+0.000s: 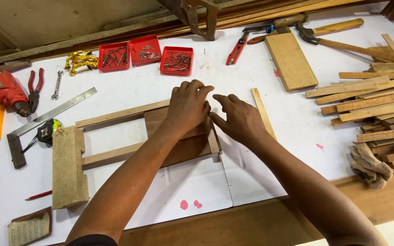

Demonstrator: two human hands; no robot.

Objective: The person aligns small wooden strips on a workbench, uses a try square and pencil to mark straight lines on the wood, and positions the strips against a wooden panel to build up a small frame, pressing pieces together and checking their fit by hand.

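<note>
head view: on the white tabletop (261, 77), the left hand (189, 108) presses flat on a dark wood panel (183, 148) in a slat frame (115, 116); the right hand (239, 119), fingers loosely spread, touches the short slat (213, 139) at the panel's edge. neither grip pinches anything.

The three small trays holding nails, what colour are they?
Red trays, seen clearly in the head view.
</note>
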